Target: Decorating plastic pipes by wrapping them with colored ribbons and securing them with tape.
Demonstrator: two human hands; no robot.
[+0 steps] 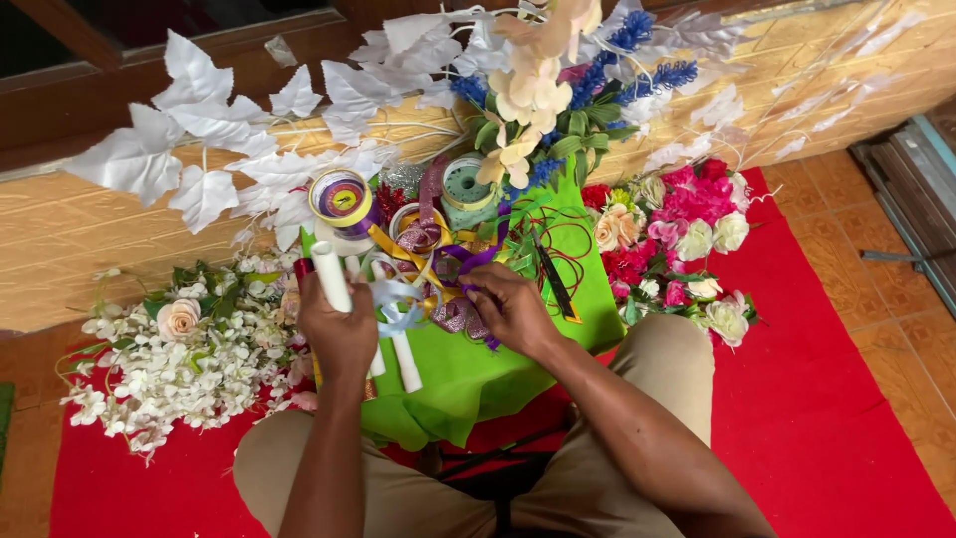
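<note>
My left hand (339, 324) grips a white tube (331, 274) that points up and away from me. My right hand (510, 304) pinches a purple ribbon (468, 261) amid a tangle of ribbons. Both hands rest over a green cloth (468, 379) draped across my lap. More white tubes (403, 361) lie on the cloth between my hands. Ribbon spools, one yellow and purple (342, 198) and one pale green (466, 182), stand at the cloth's far side. Black scissors (554, 279) lie to the right of my right hand.
White artificial flowers with a peach rose (179, 349) are heaped at the left. A bunch of pink, red and cream flowers (677, 239) lies at the right. Large white leaves (199, 130) and blue and cream blooms (558, 90) lean on the yellow wall. Red carpet (827, 399) covers the floor.
</note>
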